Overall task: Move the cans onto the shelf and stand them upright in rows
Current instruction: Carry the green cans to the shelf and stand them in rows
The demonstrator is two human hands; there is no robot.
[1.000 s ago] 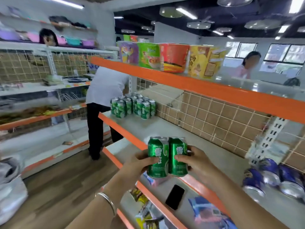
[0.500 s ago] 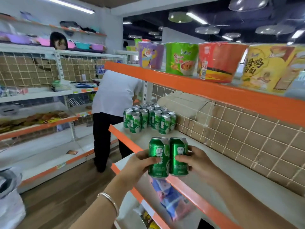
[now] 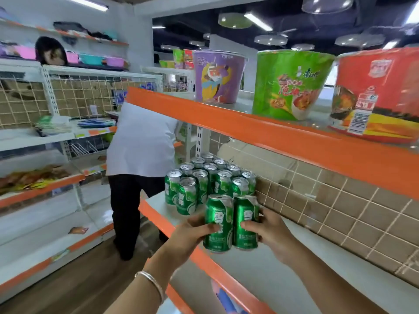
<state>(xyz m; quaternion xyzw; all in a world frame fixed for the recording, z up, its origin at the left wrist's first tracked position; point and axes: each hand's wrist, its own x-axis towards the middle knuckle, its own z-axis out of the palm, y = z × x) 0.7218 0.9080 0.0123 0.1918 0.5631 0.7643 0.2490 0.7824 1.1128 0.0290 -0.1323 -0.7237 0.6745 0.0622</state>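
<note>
With left hand (image 3: 190,232) at lower centre, grips one green can (image 3: 218,223), thumb across its front; with right hand (image 3: 269,232) just beside, grips a second green can (image 3: 246,223), sides touching. Holds both upright above the orange front lip (image 3: 204,257) of the middle shelf (image 3: 283,275); cannot tell whether the bases meet the board. Wears a silver bangle (image 3: 152,282) on the left wrist. Sees white board running right of the pair, along the tan mesh back panel (image 3: 340,207), beneath the upper shelf (image 3: 272,137). Just beyond the pair, finds a block of green cans (image 3: 199,182) standing upright in rows at the shelf's left end. Higher, on the upper shelf, finds three noodle tubs (image 3: 290,85): purple, green, red. Farther off, left of centre, spots a person in a white top (image 3: 140,141) bent toward the shelving.
</note>
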